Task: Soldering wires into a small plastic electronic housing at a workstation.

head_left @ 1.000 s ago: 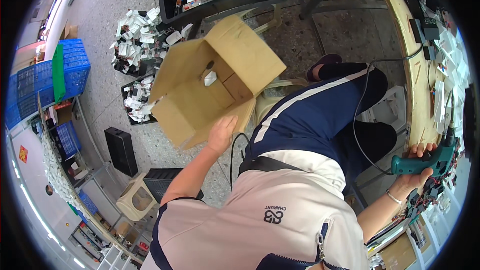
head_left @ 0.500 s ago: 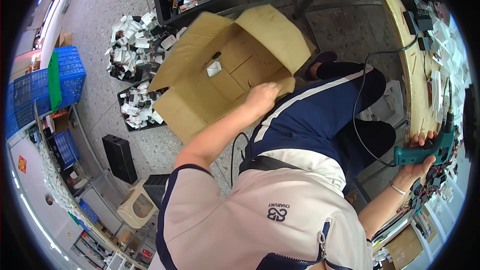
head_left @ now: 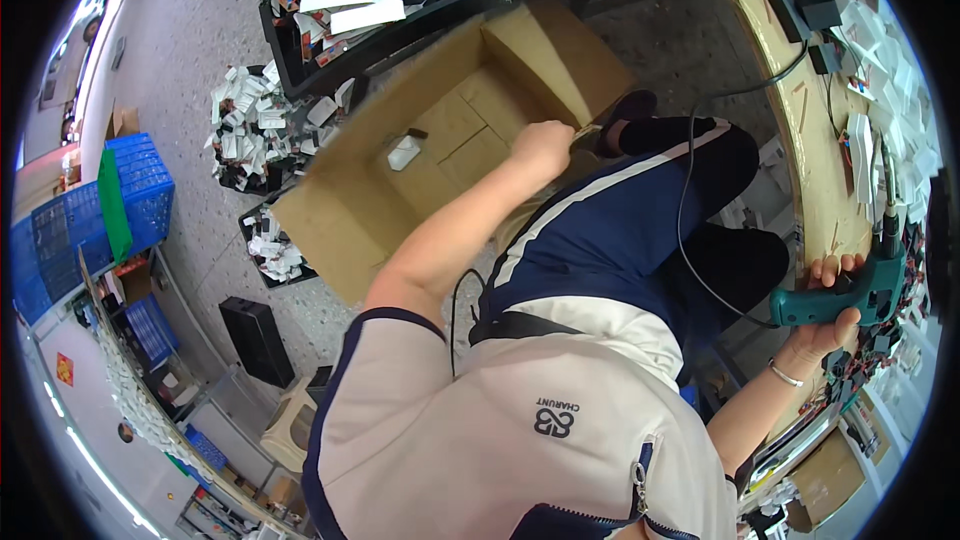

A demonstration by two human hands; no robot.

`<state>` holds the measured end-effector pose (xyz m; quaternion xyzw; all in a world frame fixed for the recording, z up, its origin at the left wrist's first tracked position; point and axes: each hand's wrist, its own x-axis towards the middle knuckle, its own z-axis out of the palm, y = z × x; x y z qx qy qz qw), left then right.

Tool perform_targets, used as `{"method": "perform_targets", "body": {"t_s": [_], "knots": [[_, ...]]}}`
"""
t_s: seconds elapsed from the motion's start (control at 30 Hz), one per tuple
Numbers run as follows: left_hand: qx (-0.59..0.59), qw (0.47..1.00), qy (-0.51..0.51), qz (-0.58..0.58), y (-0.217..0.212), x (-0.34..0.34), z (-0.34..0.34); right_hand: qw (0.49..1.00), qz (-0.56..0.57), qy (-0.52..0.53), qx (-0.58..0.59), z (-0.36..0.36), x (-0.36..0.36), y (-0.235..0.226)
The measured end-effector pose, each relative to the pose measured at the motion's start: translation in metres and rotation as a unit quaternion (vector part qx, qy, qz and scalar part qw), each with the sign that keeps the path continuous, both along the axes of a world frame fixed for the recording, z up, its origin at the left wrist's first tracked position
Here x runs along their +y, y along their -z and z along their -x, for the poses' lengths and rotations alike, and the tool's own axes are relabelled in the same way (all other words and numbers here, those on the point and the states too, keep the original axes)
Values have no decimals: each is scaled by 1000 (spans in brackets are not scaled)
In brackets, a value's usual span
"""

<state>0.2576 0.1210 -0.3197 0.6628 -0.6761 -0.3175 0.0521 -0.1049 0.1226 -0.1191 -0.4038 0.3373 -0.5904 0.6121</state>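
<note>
Left hand [head_left: 543,150]: pinching box [head_left: 335,202] edge | right hand [head_left: 818,340]: wrapped round drill [head_left: 825,307], right of box | keep cord [head_left: 735,93] off box

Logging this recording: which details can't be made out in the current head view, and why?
All in the head view:
- Fingertips of the left hand: hidden behind the hand itself, at the edge of the brown cardboard box.
- Palm of the right hand: covered by the handle of the green power tool.
- Small white object inside the box: too small to identify.
- Black plastic tray: far side cut off by the top edge.
</note>
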Motion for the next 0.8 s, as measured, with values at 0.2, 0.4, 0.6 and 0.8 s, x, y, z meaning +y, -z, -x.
{"method": "perform_targets", "body": {"t_s": [0.2,0.4,0.6,0.8], "knots": [[47,997,45,47,44,18,-9,1000,-5,5,6,2,-1,3],[19,995,93,25,42,-3,9,1000,-9,17,5,7,3,4],[0,985,-9,173,25,2,-5,1000,1,-8,-10,5,1,2],[293,953,28,77,-27,39,3,999,-11,6,-35,7,2,2]]}}
